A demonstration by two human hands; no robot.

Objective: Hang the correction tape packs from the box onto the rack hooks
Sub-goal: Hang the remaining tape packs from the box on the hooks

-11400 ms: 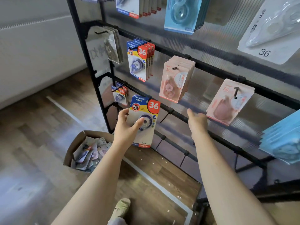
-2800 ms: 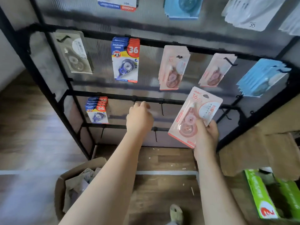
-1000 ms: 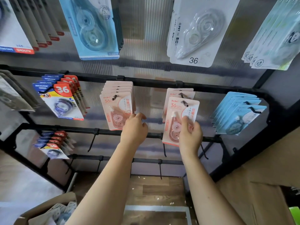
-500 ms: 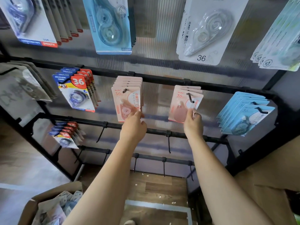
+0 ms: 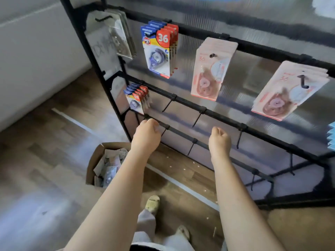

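Packs lie jumbled at mixed angles in the box — left hand and right hand empty, fingers loosely curled.

Soft daylight is cast evenly; motion blur is seen beyond the left hand, with edges bent by wide-angle distortion.

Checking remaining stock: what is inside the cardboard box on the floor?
The cardboard box holds a loose jumble of correction tape packs, lying at mixed angles. The left forearm covers its right side, and anything beneath the top layer is hidden.
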